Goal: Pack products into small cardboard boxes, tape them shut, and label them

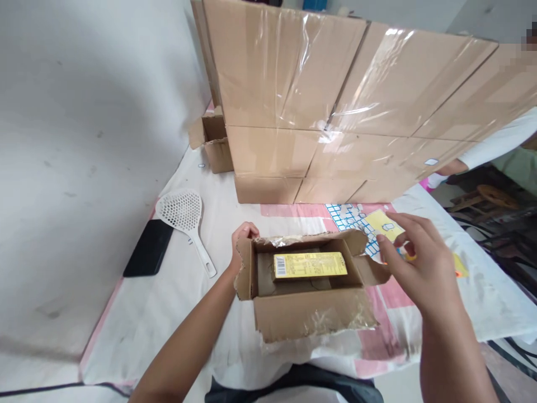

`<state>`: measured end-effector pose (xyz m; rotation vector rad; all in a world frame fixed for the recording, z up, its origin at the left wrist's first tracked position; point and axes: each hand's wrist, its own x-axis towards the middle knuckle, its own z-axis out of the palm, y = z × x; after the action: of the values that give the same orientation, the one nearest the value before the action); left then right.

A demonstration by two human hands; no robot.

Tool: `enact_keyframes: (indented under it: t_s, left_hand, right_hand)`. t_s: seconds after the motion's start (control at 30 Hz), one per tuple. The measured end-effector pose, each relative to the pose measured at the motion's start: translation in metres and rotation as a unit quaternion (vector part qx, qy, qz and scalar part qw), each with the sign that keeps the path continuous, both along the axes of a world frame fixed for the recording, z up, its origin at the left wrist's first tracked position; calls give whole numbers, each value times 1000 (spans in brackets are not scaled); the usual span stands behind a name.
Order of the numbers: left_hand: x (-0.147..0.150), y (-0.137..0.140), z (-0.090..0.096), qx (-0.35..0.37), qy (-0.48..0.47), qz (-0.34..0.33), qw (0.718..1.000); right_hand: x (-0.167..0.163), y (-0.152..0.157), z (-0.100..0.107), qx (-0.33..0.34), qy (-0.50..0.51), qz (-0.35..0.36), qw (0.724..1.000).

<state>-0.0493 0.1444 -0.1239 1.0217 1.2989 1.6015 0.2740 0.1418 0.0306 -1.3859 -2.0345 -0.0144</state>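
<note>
In front of me on the table lies a cardboard box [312, 316] with its torn-edged flaps folded outward. Inside it rests a yellow carton [312, 265] with a barcode on one end. My left hand [244, 238] grips the box's far left corner, its fingers partly hidden by a flap. Beyond the box's right flap, my right hand [419, 263] hovers with thumb and fingers apart, holding nothing that I can see.
A tall taped cardboard panel [314, 157] stands across the table's far side. To the left are a white slotted skimmer [182, 212], a black flat slab [149, 249] and a small open box [218, 151]. Another person's sleeve [503, 140] shows at right.
</note>
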Motion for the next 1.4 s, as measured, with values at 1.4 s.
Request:
enact_keyframes:
  t_s: [1.4]
  left_hand:
    - [-4,0,112,-61,266,-42,961]
  right_hand:
    - [-10,-16,-63,-149,194,63,968]
